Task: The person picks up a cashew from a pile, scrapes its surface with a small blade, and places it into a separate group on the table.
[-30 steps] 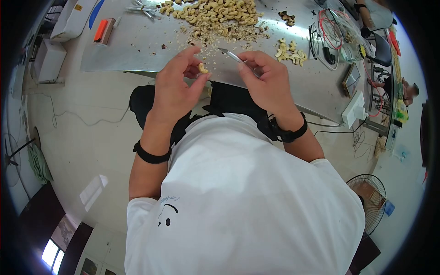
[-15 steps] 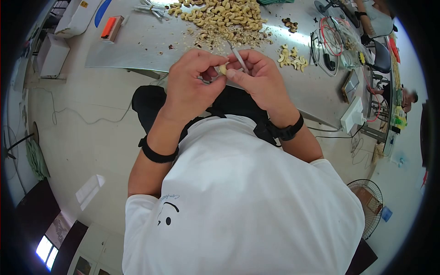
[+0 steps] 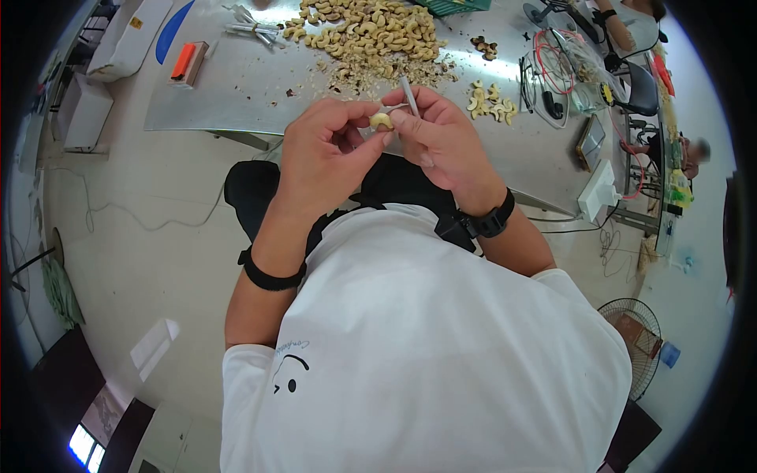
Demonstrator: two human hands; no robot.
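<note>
A pale curved cashew nut (image 3: pixel 382 121) is pinched between the thumb and fingers of my left hand (image 3: pixel 325 158). My right hand (image 3: pixel 448 142) is closed around a slim grey pen-like tool (image 3: pixel 409 96) that slants up past the fingers; its working end I cannot make out. The right thumb and fingertips are at the nut's right side. Both hands are just over the table's near edge, above my lap. Beyond them on the metal table (image 3: pixel 229 98) lies a large heap of cashew nuts (image 3: pixel 378 27), with crumbs and skin bits (image 3: pixel 363 75) on its near side.
Right of the hands is a small group of cashew nuts (image 3: pixel 490 104), with darker pieces (image 3: pixel 484 48) behind. Cables (image 3: pixel 552 59), a phone-like device (image 3: pixel 590 143) and a white power strip (image 3: pixel 597 191) lie farther right. An orange-topped block (image 3: pixel 188 63) sits at left. Another person (image 3: pixel 631 27) is at upper right.
The cashew nut has turned and shows more of its curve. The tool stands more upright, and the right hand has rotated around it. The whole view has shifted slightly.
</note>
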